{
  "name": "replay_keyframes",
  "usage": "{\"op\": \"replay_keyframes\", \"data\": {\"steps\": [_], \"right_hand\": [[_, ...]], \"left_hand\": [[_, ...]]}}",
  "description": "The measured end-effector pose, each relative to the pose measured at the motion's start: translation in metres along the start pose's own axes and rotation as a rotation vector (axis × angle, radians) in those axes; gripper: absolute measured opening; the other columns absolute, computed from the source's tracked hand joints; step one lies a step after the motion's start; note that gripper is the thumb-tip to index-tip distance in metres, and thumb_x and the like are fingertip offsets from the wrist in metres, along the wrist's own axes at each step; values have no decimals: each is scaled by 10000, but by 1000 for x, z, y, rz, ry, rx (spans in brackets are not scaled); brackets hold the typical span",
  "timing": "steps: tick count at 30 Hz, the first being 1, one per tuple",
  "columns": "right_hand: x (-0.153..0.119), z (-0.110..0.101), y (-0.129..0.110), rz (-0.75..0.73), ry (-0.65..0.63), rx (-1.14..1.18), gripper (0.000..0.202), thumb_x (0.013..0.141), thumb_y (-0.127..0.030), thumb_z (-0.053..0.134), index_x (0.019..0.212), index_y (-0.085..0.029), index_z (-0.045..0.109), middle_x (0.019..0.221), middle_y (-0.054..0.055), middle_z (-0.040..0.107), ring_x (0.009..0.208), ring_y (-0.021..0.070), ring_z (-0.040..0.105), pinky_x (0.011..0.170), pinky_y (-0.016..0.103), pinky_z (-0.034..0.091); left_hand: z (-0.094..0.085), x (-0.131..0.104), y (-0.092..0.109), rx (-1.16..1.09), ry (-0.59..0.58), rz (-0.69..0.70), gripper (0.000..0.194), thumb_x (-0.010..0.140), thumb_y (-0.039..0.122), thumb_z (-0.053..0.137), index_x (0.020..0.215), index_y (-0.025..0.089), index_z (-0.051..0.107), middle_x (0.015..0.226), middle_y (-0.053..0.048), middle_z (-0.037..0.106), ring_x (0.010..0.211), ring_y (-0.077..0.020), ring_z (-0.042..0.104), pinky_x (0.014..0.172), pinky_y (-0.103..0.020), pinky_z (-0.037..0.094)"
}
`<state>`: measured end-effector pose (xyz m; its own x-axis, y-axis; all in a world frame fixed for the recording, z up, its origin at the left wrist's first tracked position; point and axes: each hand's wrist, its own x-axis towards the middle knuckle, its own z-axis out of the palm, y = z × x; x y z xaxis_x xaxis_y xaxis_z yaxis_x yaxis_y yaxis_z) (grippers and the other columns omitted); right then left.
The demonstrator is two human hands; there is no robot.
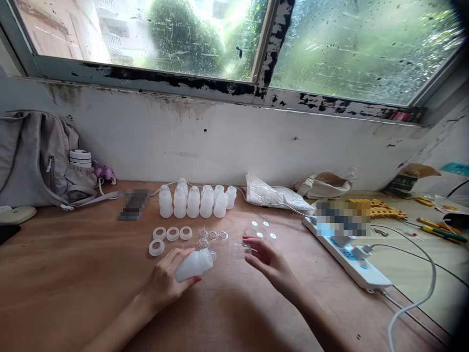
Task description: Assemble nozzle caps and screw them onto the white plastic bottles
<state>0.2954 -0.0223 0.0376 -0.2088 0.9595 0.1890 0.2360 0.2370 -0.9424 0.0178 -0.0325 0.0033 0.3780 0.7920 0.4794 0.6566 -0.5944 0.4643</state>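
My left hand [170,274] is wrapped round a frosted white baby bottle [192,265], tilted with its neck to the right. A clear teat [213,255] shows at the bottle's mouth. To the right, my right hand [269,264] has its thumb and fingers about a clear plastic cap [239,250] near the table surface; its outline is faint. Several white screw rings [157,247] lie beyond my left hand. Beside them sit several clear teats [203,243]. Small white discs [260,235] rest beyond my right hand.
Frosted bottles [194,203] stand grouped near the wall. A phone [135,204] and a grey backpack [36,156] are at left. Toward the right lie a white plastic packet [274,193], a power strip [366,274] with cables, and screwdrivers [443,233] on the wooden table [73,283].
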Motion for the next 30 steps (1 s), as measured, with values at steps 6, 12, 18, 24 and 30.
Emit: {"op": "replay_keyframes", "data": {"steps": [6, 12, 18, 24, 30], "right_hand": [[11, 37, -4, -83, -181, 87, 211, 776, -285, 583, 982, -242, 565, 1094, 75, 561, 983, 205, 552, 808, 352, 469], [11, 51, 8, -52, -199, 162, 103, 764, -299, 601, 782, -198, 587, 1133, 87, 529, 1030, 221, 515, 847, 354, 433], [7, 58, 17, 54, -123, 362, 310, 695, -348, 669, 975, -250, 579, 1074, 63, 562, 1039, 225, 516, 876, 376, 431], [5, 54, 15, 145, -204, 286, 329, 732, -409, 609, 1017, -248, 577, 1191, 69, 495, 890, 201, 592, 781, 353, 485], [4, 52, 16, 246, -208, 322, 388, 721, -411, 619, 1049, -224, 530, 965, 54, 606, 753, 176, 618, 708, 340, 498]], "left_hand": [[-4, -5, -4, 8, -15, -3, 506, 718, 406, 606, 1169, 229, 461, 1002, -55, 589, 900, -198, 577, 759, -293, 497], [-3, -8, -9, -3, -30, -10, 522, 715, 394, 617, 1179, 230, 446, 988, -60, 591, 903, -206, 570, 773, -319, 490], [0, -7, -7, -9, -6, -24, 552, 679, 402, 647, 1162, 228, 444, 1001, -54, 607, 909, -215, 574, 775, -331, 496], [3, -8, -5, 9, -17, -10, 477, 678, 397, 650, 1087, 210, 489, 957, -45, 619, 862, -201, 585, 732, -308, 507], [7, -10, -4, 8, -47, 21, 513, 678, 397, 657, 1126, 226, 477, 949, -41, 620, 840, -189, 584, 715, -294, 510]]}}
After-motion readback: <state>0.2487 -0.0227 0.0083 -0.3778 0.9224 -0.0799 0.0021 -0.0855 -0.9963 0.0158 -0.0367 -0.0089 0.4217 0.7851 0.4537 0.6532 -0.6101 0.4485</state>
